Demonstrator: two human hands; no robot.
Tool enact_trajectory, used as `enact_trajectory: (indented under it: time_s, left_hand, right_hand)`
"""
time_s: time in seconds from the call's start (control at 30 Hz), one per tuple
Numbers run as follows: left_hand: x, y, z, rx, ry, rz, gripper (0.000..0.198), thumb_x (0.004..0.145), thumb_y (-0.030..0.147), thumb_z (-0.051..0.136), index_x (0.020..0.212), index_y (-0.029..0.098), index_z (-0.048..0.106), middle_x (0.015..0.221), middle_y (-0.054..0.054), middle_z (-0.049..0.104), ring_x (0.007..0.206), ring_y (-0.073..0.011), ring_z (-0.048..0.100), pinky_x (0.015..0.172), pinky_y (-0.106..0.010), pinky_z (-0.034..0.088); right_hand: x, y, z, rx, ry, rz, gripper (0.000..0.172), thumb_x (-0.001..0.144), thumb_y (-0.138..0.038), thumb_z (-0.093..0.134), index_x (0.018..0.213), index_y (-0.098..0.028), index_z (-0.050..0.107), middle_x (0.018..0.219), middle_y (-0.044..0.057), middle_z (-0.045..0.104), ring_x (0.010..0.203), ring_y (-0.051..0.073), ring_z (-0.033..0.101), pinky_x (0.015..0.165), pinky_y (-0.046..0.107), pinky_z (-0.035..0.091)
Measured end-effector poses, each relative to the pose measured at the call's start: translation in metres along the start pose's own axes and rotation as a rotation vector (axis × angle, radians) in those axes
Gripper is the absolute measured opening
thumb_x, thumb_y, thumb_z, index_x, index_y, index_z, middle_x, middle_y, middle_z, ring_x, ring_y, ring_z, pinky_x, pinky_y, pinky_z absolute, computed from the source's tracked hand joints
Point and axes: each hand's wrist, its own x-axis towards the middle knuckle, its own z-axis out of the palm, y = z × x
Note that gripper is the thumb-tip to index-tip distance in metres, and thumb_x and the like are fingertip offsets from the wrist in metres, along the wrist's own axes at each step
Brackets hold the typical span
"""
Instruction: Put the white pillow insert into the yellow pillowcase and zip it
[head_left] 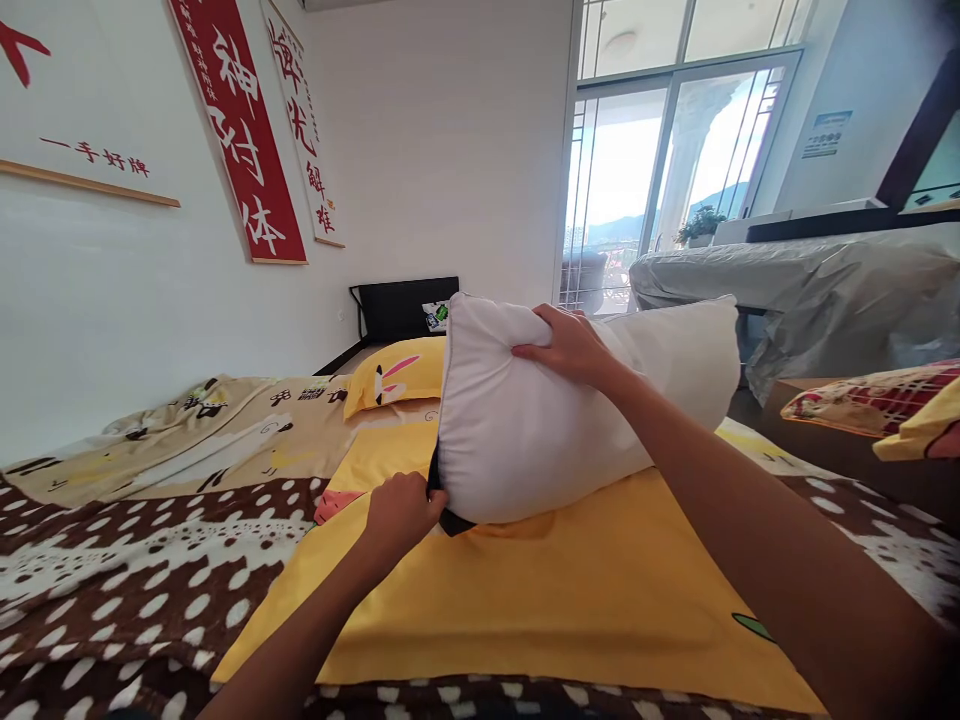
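Observation:
A plump white pillow (540, 440) is tilted up on its long side in front of me. My right hand (568, 345) grips its upper edge, with the fingers pressing a crease into the fabric. At the lower left corner, my left hand (405, 515) is closed on the pillow's black-edged side (456, 522). Beneath the pillow a yellow cloth (600, 600) with printed fruit and leaf shapes lies spread out. Behind the pillow's left end sits a yellow pillow (409, 372) with a rabbit-ear print, partly hidden.
A brown blanket with white dots (247, 560) covers the surface below. Plastic-covered furniture (787, 275) stands at the right, near patterned fabric (877, 400). A black chair-like piece (409, 308) is by the back wall. Red-lettered scrolls (255, 160) hang at the left.

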Motion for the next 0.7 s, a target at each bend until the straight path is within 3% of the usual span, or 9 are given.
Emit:
enact_trajectory:
  time_s: [0.13, 0.27, 0.4, 0.53, 0.7]
  left_hand:
    - [0.009, -0.009, 0.01, -0.37, 0.02, 0.086, 0.002, 0.067, 0.019, 0.046, 0.069, 0.02, 0.046, 0.065, -0.002, 0.054, 0.063, -0.0174, 0.049, 0.057, -0.027, 0.027]
    - [0.015, -0.007, 0.015, -0.588, 0.032, 0.095, 0.007, 0.062, 0.015, 0.044, 0.067, 0.019, 0.042, 0.064, 0.002, 0.048, 0.063, -0.0136, 0.047, 0.059, -0.025, 0.033]
    - [0.014, -0.004, 0.015, -0.933, -0.076, 0.021, 0.014, 0.057, 0.021, 0.043, 0.071, 0.019, 0.045, 0.066, 0.003, 0.045, 0.06, -0.0126, 0.047, 0.052, -0.024, 0.036]
    - [0.011, -0.009, 0.015, -0.927, -0.157, 0.003, 0.013, 0.06, 0.029, 0.045, 0.068, 0.019, 0.048, 0.063, 0.001, 0.05, 0.057, -0.0143, 0.05, 0.049, -0.025, 0.038]
    - [0.006, -0.019, 0.02, -0.926, -0.221, 0.082, 0.016, 0.063, 0.03, 0.048, 0.063, 0.016, 0.056, 0.066, -0.003, 0.059, 0.067, -0.0161, 0.053, 0.056, -0.025, 0.037]
  right_hand:
    - [0.001, 0.0, 0.002, -0.011, -0.004, -0.008, 0.04, 0.069, -0.05, 0.064, 0.095, -0.021, 0.055, 0.092, 0.007, 0.064, 0.092, 0.028, 0.054, 0.086, 0.042, 0.036]
    - [0.001, 0.003, 0.002, -0.007, 0.016, -0.01, 0.039, 0.07, -0.05, 0.063, 0.095, -0.021, 0.055, 0.093, 0.007, 0.063, 0.092, 0.028, 0.054, 0.086, 0.042, 0.037]
    - [0.001, 0.005, -0.001, -0.019, 0.021, 0.019, 0.041, 0.071, -0.052, 0.062, 0.097, -0.021, 0.055, 0.092, 0.007, 0.063, 0.091, 0.028, 0.053, 0.08, 0.04, 0.038]
    - [0.002, 0.006, 0.001, -0.047, 0.023, -0.003, 0.039, 0.073, -0.053, 0.06, 0.096, -0.021, 0.055, 0.09, 0.007, 0.063, 0.091, 0.028, 0.053, 0.082, 0.042, 0.038]
    - [0.005, 0.008, 0.012, -0.078, 0.042, -0.054, 0.037, 0.074, -0.052, 0.059, 0.093, -0.021, 0.055, 0.09, 0.008, 0.064, 0.091, 0.029, 0.055, 0.088, 0.044, 0.036]
